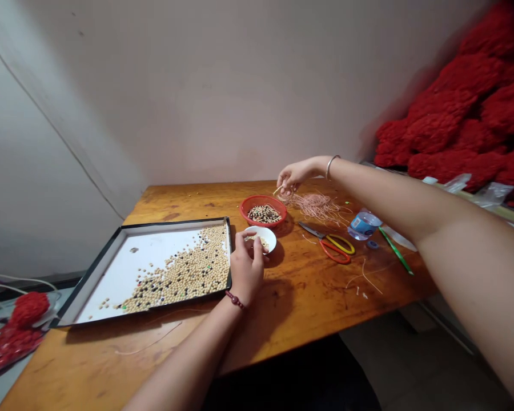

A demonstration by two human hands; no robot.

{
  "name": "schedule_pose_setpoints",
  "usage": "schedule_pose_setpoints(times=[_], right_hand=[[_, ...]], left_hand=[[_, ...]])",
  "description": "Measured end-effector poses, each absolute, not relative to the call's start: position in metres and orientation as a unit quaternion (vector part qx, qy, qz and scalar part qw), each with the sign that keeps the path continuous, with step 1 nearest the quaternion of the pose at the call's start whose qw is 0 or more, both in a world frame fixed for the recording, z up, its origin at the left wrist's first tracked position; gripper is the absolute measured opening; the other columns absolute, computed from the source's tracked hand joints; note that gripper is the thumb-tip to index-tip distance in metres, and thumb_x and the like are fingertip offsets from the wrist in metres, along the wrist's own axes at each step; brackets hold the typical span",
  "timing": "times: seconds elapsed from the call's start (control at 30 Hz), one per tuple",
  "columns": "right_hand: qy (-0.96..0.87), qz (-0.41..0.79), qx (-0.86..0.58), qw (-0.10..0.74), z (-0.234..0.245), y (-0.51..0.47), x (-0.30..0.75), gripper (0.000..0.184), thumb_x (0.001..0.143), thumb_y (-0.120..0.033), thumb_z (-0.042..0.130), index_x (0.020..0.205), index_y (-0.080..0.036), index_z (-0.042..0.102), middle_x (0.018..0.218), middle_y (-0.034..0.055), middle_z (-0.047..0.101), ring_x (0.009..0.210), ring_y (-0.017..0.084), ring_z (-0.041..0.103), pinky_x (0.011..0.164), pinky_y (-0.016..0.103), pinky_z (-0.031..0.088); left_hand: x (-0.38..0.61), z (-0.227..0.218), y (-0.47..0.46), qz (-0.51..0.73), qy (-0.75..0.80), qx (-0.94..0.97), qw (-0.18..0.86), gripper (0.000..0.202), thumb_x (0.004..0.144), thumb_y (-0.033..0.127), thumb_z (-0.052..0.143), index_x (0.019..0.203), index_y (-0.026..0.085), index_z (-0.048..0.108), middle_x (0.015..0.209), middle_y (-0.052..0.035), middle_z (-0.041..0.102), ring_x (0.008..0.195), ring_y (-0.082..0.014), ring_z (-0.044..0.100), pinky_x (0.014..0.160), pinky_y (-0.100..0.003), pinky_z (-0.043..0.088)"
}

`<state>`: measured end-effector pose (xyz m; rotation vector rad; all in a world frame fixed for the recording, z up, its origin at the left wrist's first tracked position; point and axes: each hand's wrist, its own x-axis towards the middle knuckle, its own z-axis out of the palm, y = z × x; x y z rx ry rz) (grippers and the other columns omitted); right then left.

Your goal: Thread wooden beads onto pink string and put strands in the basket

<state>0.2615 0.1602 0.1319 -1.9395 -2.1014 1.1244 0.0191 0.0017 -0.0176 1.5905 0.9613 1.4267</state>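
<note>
My left hand (246, 265) is curled at the near-left rim of a small white bowl (270, 238), with thumb and fingers gripping its edge. Pale beads lie inside the bowl, partly covered by my fingers. Farther back, my right hand (294, 176) pinches a short string of pale beads (277, 190) above the table. Just below it stands a red plastic bowl (242, 213) holding brown and cream beads. A loose heap of pink cord (317, 205) lies beneath and to the right of my right hand.
A black-edged tray (154, 242) of cream and dark beads sits left on the wooden table (300, 308). Scissors (332, 246), a clear bottle (363, 225) and a green pen-like stick (396, 251) lie right. Red fluffy bundles (462, 108) are piled behind my right arm.
</note>
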Motion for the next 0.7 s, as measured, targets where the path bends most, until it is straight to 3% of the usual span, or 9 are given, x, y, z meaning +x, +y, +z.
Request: schedule_pose_setpoints(times=[0.23, 0.47, 0.57, 0.7], right_hand=[[-0.648, 0.436, -0.617, 0.095, 0.115, 0.181, 0.239, 0.023, 0.063, -0.011, 0.079, 0.083, -0.010, 0.069, 0.074, 0.0077, 0.066, 0.073, 0.019, 0.065, 0.067, 0.035, 0.054], [-0.726, 0.312, -0.613, 0.003, 0.060, 0.199, 0.225, 0.024, 0.056, -0.009, 0.077, 0.078, -0.011, 0.069, 0.066, 0.0058, 0.068, 0.067, 0.018, 0.064, 0.070, 0.033, 0.051], [-0.741, 0.259, -0.618, 0.045, 0.047, 0.205, 0.233, 0.025, 0.057, -0.010, 0.077, 0.081, -0.011, 0.070, 0.082, 0.0100, 0.071, 0.083, 0.023, 0.065, 0.080, 0.035, 0.049], [-0.755, 0.207, -0.610, 0.123, 0.037, 0.203, 0.240, 0.045, 0.071, -0.019, 0.070, 0.115, -0.011, 0.061, 0.126, 0.0167, 0.059, 0.114, 0.026, 0.055, 0.095, 0.034, 0.043]], left_hand=[[0.020, -0.017, -0.002, 0.557, 0.351, 0.625, 0.418, 0.021, 0.091, 0.039, 0.049, 0.105, 0.023, 0.046, 0.067, 0.0014, 0.062, 0.056, -0.0132, 0.060, 0.053, -0.022, 0.043], [0.018, -0.014, -0.003, 0.553, 0.361, 0.632, 0.405, 0.020, 0.092, 0.038, 0.048, 0.105, 0.023, 0.046, 0.068, 0.0012, 0.062, 0.056, -0.0127, 0.059, 0.054, -0.022, 0.042], [0.018, -0.014, -0.002, 0.556, 0.360, 0.628, 0.409, 0.020, 0.091, 0.038, 0.049, 0.104, 0.023, 0.047, 0.067, 0.0016, 0.062, 0.055, -0.0125, 0.059, 0.054, -0.022, 0.041], [0.018, -0.015, -0.001, 0.555, 0.366, 0.628, 0.405, 0.020, 0.091, 0.037, 0.050, 0.105, 0.023, 0.047, 0.067, 0.0017, 0.062, 0.056, -0.0127, 0.059, 0.054, -0.022, 0.040]])
